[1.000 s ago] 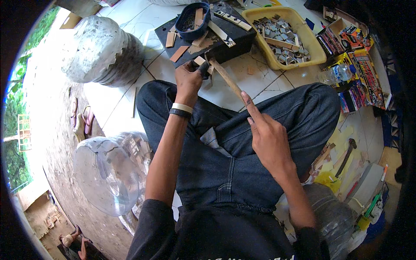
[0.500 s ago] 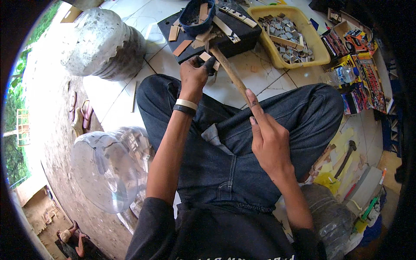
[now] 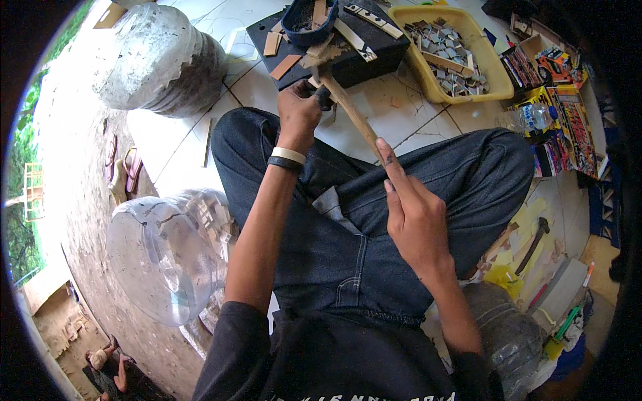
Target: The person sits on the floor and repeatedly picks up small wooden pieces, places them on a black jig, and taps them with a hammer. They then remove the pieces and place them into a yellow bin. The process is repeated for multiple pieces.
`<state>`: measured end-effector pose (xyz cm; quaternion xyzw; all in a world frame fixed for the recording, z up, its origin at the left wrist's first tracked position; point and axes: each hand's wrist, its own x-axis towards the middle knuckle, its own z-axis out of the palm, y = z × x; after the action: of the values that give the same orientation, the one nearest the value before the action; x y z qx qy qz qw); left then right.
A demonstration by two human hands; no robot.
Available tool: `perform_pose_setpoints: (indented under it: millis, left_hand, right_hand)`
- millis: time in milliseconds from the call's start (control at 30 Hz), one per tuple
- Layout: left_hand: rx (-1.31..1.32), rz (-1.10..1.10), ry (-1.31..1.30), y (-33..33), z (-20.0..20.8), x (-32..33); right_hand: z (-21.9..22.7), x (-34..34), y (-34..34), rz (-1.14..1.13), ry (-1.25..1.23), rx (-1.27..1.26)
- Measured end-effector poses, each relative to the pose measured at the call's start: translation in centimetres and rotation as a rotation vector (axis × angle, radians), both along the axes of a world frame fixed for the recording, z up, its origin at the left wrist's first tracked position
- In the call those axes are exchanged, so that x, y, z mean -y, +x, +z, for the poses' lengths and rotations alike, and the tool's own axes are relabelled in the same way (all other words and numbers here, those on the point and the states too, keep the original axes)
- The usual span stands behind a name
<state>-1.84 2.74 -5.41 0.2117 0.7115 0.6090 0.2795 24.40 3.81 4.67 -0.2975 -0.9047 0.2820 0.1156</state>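
Note:
I sit cross-legged in dark jeans on a white tiled floor. My right hand (image 3: 413, 215) grips the lower end of a long wooden handle (image 3: 349, 115), index finger stretched along it. The handle's head rests on the edge of a black block (image 3: 364, 55) in front of my knees. My left hand (image 3: 298, 113), with a white and a black wristband, is closed around a small dark piece beside the handle, just before the block. A dark blue curved strap piece (image 3: 309, 20) and several tan strips lie on the block.
A yellow tray (image 3: 447, 95) of small grey pieces stands at the back right. Two large clear water jugs lie at my left (image 3: 175, 248) and at the back left (image 3: 160, 60). Colourful small boxes (image 3: 568, 127) and a hammer (image 3: 533, 244) lie at the right. A plastic bottle (image 3: 531, 117) lies nearby.
My left hand has stayed closed on the small piece at the block's edge. My right hand keeps the handle, its head resting lower on the block.

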Motion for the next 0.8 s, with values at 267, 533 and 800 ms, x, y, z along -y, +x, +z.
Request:
perform_pose_setpoints:
  millis: [267, 533, 800]
  left_hand:
    - [0.053, 0.034, 0.047, 0.4, 0.1, -0.1]
    - [-0.014, 0.031, 0.025, -0.1, -0.2, -0.1]
    - [0.017, 0.073, 0.038, 0.2, 0.7, 0.2]
  right_hand:
    - [0.3, -0.2, 0.1, -0.026, 0.031, -0.203]
    - [0.2, -1.2, -0.6, -0.061, -0.064, 0.279]
    - [0.1, -0.5, 0.1, -0.016, 0.001, -0.052]
